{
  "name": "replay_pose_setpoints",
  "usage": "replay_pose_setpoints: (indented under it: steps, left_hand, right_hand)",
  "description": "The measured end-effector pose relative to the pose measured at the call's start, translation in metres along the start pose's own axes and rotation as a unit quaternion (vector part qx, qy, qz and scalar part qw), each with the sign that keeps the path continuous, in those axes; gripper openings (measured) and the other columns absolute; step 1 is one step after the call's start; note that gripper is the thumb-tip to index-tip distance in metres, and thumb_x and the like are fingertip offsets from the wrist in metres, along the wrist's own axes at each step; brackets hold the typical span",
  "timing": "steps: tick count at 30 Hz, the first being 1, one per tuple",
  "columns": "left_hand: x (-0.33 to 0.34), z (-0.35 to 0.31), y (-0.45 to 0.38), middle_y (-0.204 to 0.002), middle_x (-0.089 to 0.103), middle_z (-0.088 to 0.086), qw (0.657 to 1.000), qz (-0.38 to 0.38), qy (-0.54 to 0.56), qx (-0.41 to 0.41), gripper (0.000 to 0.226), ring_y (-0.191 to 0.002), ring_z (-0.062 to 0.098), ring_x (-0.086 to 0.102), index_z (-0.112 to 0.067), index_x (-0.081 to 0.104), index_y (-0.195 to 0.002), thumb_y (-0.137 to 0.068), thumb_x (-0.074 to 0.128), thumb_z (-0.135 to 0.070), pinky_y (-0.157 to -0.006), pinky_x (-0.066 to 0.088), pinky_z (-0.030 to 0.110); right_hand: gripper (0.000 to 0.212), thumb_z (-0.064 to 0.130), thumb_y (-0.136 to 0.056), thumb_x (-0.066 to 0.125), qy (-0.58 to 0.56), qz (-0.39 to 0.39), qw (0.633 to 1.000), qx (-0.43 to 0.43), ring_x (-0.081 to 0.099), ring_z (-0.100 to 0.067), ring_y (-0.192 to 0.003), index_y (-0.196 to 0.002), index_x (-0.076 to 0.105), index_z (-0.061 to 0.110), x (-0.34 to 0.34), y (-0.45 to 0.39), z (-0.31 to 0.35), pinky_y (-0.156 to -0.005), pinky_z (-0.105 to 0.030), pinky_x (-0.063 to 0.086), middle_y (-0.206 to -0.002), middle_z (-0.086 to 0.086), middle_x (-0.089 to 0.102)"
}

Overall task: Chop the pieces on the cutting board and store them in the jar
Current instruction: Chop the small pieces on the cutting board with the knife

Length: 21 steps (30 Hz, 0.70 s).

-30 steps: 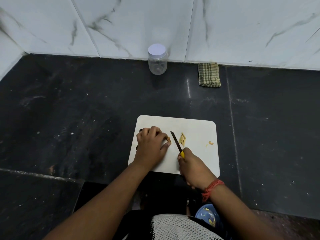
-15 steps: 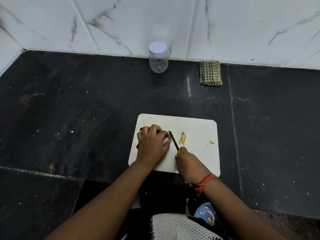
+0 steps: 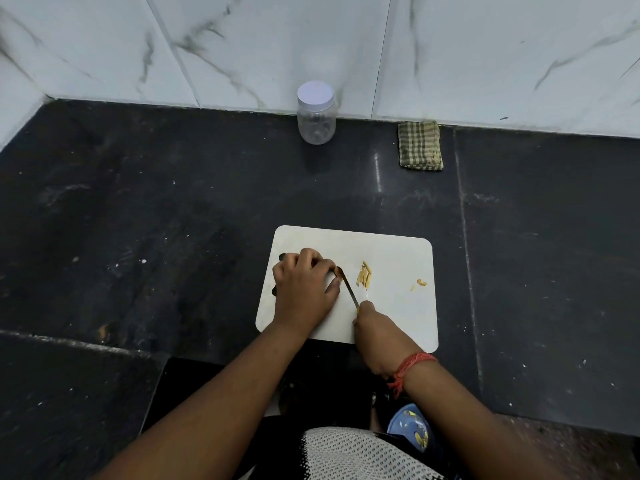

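A white cutting board (image 3: 398, 313) lies on the dark counter in front of me. My left hand (image 3: 303, 289) rests on its left part, fingers curled over a small piece that is mostly hidden beneath them. My right hand (image 3: 374, 332) grips a yellow-handled knife (image 3: 348, 287) whose blade points up-left, its tip right at my left fingertips. A small heap of cut yellow strips (image 3: 363, 275) lies just right of the blade. A lone scrap (image 3: 420, 283) sits near the board's right edge. The clear jar (image 3: 316, 114) with a white lid stands shut by the back wall.
A folded checked cloth (image 3: 420, 145) lies against the wall, right of the jar. White marbled tiles rise behind the black counter (image 3: 138, 220). Below the counter's front edge, near my right forearm, a blue dish (image 3: 410, 429) holds a few yellow bits.
The knife blade has shifted left, away from the cut strips and up against my left fingertips. My right hand followed it leftward. My left hand stayed in place.
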<state>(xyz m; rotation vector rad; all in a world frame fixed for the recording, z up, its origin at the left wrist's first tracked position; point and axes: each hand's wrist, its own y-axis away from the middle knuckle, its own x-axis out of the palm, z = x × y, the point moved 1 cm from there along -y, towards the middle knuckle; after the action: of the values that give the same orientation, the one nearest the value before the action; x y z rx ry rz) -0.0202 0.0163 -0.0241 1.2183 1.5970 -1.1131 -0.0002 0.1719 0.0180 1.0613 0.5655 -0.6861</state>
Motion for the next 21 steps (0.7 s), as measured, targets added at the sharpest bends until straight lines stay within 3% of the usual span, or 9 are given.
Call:
replay_pose_setpoints:
  steps: [2,4,6,10,13,17,21]
  left_hand:
    - [0.000,-0.001,0.000,-0.109,0.056,-0.006,1.000,-0.002,-0.001,0.000,0.022,-0.101,0.023,0.047,-0.031,0.070,-0.102,-0.086,0.063,-0.043,-0.085,0.040,0.043]
    - [-0.001,-0.001,0.001,-0.109,0.056,-0.006,1.000,-0.003,-0.003,0.000,0.022,-0.101,0.023,0.047,-0.031,0.070,-0.103,-0.086,0.063,-0.043,-0.085,0.040,0.043]
    - [-0.001,-0.002,0.001,-0.109,0.056,-0.005,1.000,-0.003,-0.006,0.001,0.022,-0.101,0.022,0.047,-0.031,0.070,-0.103,-0.087,0.063,-0.043,-0.085,0.040,0.042]
    - [-0.001,-0.002,0.001,-0.110,0.055,-0.006,1.000,0.000,-0.006,-0.001,0.022,-0.102,0.022,0.047,-0.031,0.070,-0.104,-0.087,0.063,-0.043,-0.086,0.039,0.042]
    - [-0.001,-0.002,0.002,-0.112,0.055,-0.006,1.000,0.008,-0.003,-0.006,0.023,-0.104,0.021,0.046,-0.031,0.069,-0.106,-0.088,0.062,-0.043,-0.088,0.039,0.042]
    - [-0.003,-0.003,0.002,-0.112,0.054,-0.006,1.000,0.011,-0.004,-0.008,0.023,-0.104,0.021,0.045,-0.032,0.069,-0.107,-0.088,0.061,-0.044,-0.088,0.038,0.041]
    - [-0.004,-0.003,0.001,-0.112,0.053,-0.006,1.000,0.017,-0.006,-0.013,0.023,-0.105,0.021,0.044,-0.032,0.069,-0.107,-0.088,0.061,-0.044,-0.089,0.036,0.041]
  right_hand:
    - [0.018,0.010,-0.099,0.039,-0.011,0.010,1.000,0.010,0.062,-0.031,-0.097,-0.117,0.040,0.011,0.000,0.003,-0.002,-0.055,-0.017,0.028,-0.106,-0.016,0.059]
    - [0.017,0.007,-0.098,0.038,0.018,0.001,1.000,-0.003,0.059,-0.026,-0.079,-0.115,0.040,0.008,0.001,0.008,-0.005,-0.049,-0.019,0.026,-0.091,-0.011,0.057]
    - [0.024,0.002,-0.094,0.039,0.063,-0.014,0.998,-0.021,0.043,-0.014,-0.058,-0.118,0.040,0.002,0.001,0.015,-0.006,-0.046,-0.024,0.022,-0.078,-0.007,0.053]
    - [0.031,-0.003,-0.091,0.041,0.021,-0.009,1.000,-0.015,0.047,-0.023,-0.069,-0.122,0.037,-0.001,0.005,0.027,-0.010,-0.064,-0.029,0.036,-0.099,-0.017,0.064]
    - [0.023,-0.004,-0.092,0.039,0.005,-0.002,1.000,-0.020,0.047,-0.023,-0.067,-0.114,0.039,0.002,0.007,0.031,-0.014,-0.064,-0.030,0.038,-0.093,-0.015,0.063]
    - [0.011,0.002,-0.098,0.038,-0.067,-0.056,0.996,-0.029,0.039,-0.008,-0.056,-0.091,0.033,0.010,0.002,0.029,-0.014,-0.057,-0.027,0.027,-0.068,0.003,0.042]
    - [0.011,0.009,-0.101,0.039,-0.091,-0.070,0.993,-0.032,0.038,-0.006,-0.054,-0.092,0.033,0.009,-0.005,0.021,-0.005,-0.057,-0.028,0.027,-0.066,0.005,0.040]
